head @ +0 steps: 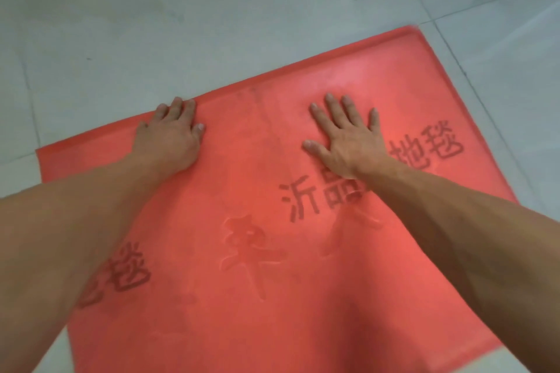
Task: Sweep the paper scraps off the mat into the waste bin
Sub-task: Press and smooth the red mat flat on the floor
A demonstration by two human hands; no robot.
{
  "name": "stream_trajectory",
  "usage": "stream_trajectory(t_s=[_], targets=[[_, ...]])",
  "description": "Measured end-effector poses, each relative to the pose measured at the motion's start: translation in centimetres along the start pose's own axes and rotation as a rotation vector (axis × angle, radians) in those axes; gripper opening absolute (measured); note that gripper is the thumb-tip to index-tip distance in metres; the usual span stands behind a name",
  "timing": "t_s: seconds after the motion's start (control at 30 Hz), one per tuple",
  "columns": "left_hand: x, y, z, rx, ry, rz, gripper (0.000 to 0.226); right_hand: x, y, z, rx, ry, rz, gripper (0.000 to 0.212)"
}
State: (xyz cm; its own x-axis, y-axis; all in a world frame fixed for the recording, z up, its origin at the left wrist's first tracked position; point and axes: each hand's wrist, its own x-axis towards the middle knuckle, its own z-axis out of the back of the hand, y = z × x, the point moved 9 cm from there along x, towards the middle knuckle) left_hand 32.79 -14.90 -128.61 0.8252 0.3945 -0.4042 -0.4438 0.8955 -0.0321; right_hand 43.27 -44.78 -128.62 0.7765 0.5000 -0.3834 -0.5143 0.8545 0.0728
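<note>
A red mat [248,160] with dark printed characters lies flat on the floor and fills most of the head view. My left hand [172,133] rests palm down near the mat's far left edge, fingertips reaching that edge. Further right, my right hand [345,133] lies flat on the mat with fingers spread and straight. Neither hand holds anything. No paper scraps and no waste bin show in this view.
Pale grey floor tiles [151,24] with thin grout lines surround the mat on the far side, left and right. Both my bare forearms stretch over the mat from the bottom corners.
</note>
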Motion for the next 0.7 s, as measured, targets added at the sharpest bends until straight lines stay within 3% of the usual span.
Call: stream_trajectory(t_s=[0.07,0.13,0.27,0.4,0.7], targets=[[-1.5,-2.3,1.2,-0.021,-0.059,0.030,0.062,0.1,0.3,0.1,0.017,0.017,-0.017,0.076],[-3.9,-7.2,1.1,-0.106,-0.117,-0.070,0.064,0.0,0.7,0.1,0.034,0.032,-0.043,0.074],[-8.6,-13.2,-2.9,-0.121,-0.062,-0.200,0.065,-0.3,0.5,-0.4,0.104,0.071,-0.137,0.071],[-9.7,-8.0,-4.4,-0.072,-0.086,-0.144,0.066,-0.7,0.4,-0.8,0.113,0.062,-0.152,0.069],[-15.3,5.9,-6.2,-0.147,-0.106,0.230,0.075,-0.5,0.2,-0.7,0.054,0.125,-0.149,0.069]])
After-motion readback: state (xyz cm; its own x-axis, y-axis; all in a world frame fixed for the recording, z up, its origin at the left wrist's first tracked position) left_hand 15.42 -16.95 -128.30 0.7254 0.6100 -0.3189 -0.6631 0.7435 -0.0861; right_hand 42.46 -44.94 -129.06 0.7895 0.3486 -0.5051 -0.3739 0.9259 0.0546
